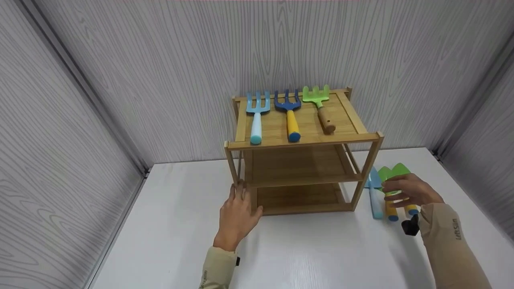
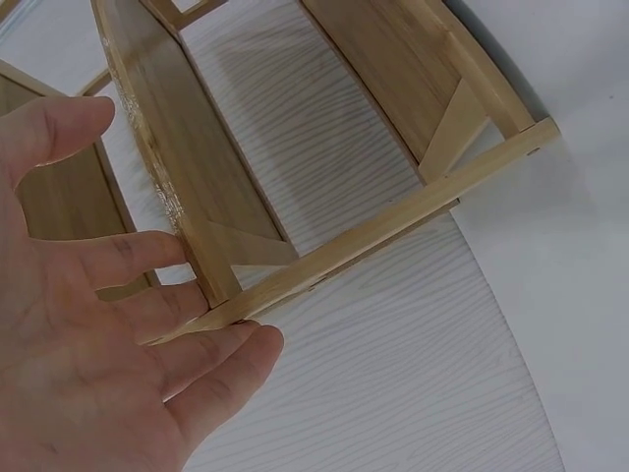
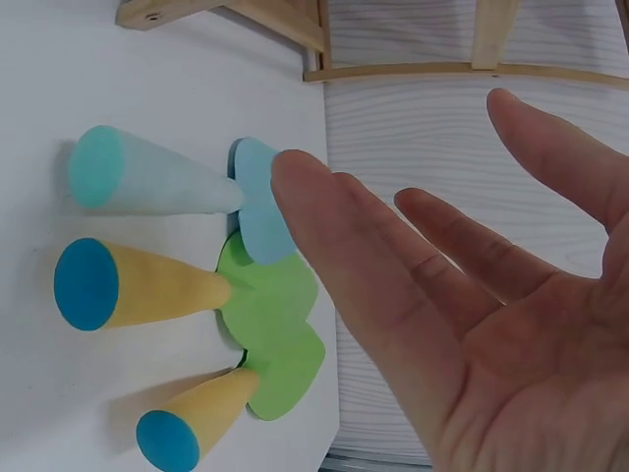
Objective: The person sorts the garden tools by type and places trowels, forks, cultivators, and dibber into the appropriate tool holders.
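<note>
A three-tier bamboo rack (image 1: 301,142) stands against the back wall. My left hand (image 1: 237,216) is at its front left post, and in the left wrist view the extended fingers (image 2: 221,379) touch the wooden frame. On the top shelf lie a light blue hand fork (image 1: 256,124), a dark blue hand fork (image 1: 292,124) with a yellow handle, and a green hand rake (image 1: 326,120) with a wooden handle. Over the tools to the right of the rack hovers my right hand (image 1: 415,190), fingers extended, holding nothing. Below it are a light blue trowel (image 3: 162,177) and two green trowels (image 3: 167,285) with yellow handles.
The lower two shelves (image 1: 297,164) hold no visible tools. A white tabletop (image 1: 188,224) carries the rack and trowels. Grey wood-grain panels (image 1: 180,80) close in the back and both sides.
</note>
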Demonstrator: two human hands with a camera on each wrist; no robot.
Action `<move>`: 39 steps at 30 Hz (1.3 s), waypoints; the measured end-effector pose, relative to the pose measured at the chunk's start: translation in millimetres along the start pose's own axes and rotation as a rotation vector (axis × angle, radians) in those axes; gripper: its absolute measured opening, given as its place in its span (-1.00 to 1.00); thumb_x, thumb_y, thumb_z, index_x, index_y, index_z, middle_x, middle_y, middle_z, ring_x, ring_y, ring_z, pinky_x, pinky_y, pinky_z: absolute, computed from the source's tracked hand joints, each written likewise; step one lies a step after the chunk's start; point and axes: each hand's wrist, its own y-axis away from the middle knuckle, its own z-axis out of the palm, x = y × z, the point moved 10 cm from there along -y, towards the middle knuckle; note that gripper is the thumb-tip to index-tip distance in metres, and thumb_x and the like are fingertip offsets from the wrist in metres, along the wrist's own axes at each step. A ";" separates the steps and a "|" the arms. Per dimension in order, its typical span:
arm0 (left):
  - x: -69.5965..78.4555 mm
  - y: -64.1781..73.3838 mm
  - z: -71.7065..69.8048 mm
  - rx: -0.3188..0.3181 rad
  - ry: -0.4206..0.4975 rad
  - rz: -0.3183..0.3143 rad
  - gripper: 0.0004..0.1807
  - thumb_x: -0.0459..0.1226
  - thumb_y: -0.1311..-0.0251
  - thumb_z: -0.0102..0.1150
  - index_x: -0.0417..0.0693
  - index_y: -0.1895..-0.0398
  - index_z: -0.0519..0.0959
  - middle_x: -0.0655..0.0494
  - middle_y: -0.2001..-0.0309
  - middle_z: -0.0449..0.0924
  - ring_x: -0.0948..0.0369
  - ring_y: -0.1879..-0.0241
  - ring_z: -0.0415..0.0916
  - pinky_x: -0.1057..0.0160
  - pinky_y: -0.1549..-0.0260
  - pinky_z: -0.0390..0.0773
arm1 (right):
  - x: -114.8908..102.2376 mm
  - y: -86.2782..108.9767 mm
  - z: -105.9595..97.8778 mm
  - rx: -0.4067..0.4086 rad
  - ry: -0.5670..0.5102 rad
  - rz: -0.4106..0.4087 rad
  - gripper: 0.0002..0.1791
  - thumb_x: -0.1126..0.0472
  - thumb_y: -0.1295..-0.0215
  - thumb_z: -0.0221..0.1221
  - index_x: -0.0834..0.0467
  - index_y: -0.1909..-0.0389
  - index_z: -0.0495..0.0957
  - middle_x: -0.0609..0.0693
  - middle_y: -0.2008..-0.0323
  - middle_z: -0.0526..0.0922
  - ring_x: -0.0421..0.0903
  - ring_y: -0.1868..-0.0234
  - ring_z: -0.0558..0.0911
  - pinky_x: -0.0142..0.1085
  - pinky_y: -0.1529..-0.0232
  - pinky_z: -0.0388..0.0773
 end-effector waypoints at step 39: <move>1.3 0.8 -2.1 0.058 0.025 0.023 -0.31 -0.15 -0.16 0.36 -0.47 -0.24 0.47 -0.40 -0.26 0.42 -0.31 -0.20 0.45 -0.07 0.18 0.69 | 32.8 -17.1 22.1 0.015 0.004 0.141 -0.19 -0.01 -0.54 0.02 0.54 -0.44 -0.01 0.58 -0.38 0.14 0.38 -0.21 0.48 0.04 -0.03 0.63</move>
